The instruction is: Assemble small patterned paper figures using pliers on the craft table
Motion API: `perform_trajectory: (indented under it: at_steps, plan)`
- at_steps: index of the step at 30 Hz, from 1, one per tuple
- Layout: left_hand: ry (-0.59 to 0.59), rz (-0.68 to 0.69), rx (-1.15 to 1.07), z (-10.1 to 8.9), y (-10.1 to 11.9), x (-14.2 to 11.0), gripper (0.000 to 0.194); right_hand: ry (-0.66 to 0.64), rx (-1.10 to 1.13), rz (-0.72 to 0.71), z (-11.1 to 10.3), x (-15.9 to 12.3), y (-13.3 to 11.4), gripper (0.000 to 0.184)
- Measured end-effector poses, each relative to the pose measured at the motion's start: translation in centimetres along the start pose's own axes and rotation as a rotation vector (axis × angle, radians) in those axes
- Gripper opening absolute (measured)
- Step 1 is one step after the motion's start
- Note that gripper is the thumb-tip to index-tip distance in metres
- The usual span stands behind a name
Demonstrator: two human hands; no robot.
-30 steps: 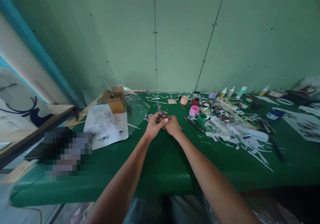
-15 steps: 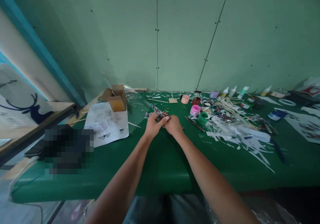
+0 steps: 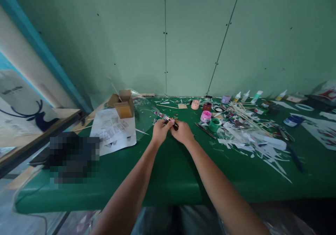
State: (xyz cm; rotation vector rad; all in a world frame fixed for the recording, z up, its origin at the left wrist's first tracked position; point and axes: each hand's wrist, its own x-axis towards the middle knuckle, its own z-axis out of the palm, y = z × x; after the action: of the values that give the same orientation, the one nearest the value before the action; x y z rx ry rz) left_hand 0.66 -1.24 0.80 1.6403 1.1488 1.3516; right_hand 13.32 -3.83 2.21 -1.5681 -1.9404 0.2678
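Above the middle of the green table (image 3: pixel 168 179), my two hands meet around a narrow, multicoloured speckled strip (image 3: pixel 160 114) with a dark, shiny end. My left hand (image 3: pixel 159 132) is closed on it, the thumb lying along the dark part. From the other side, the closed fingers of my right hand (image 3: pixel 183 132) grip the same dark end. The strip points away to the upper left. Its exact kind is too small to tell, and my fingers hide part of it. Small gold-coloured bits (image 3: pixel 175 115) show just beyond my hands.
Left, an open cardboard box (image 3: pixel 125 108) stands on printed paper sheets (image 3: pixel 111 132). Right are a pink paint jar (image 3: pixel 206 116), a green paint jar (image 3: pixel 214 124), a dark pen-like tool (image 3: pixel 205 130), white paper scraps (image 3: pixel 252 140) and thin wooden sticks (image 3: pixel 246 112). Glue bottles (image 3: pixel 245 96) line the back.
The strip has turned in my fingers, its far end now lying lower and further left. More of its dark end shows between my hands. The view has shifted slightly.
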Motion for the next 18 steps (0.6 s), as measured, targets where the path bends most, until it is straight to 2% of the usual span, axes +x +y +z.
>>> perform_trajectory:
  at_steps: [6, 11, 18]
  plan:
    - [0.037, 0.057, 0.077, 0.3, 0.2, -0.4, 0.034, 0.05, -0.064, 0.115, 0.1, -0.1, -1.0, 0.033]
    - [0.108, 0.136, 0.148, 0.4, 0.7, -0.5, 0.031, -0.01, -0.095, 0.216, 0.2, 0.2, -1.3, 0.037]
    - [0.049, 0.095, 0.08, 0.5, 0.5, -0.6, 0.033, -0.075, -0.065, 0.226, 0.4, 0.5, -0.1, 0.037]
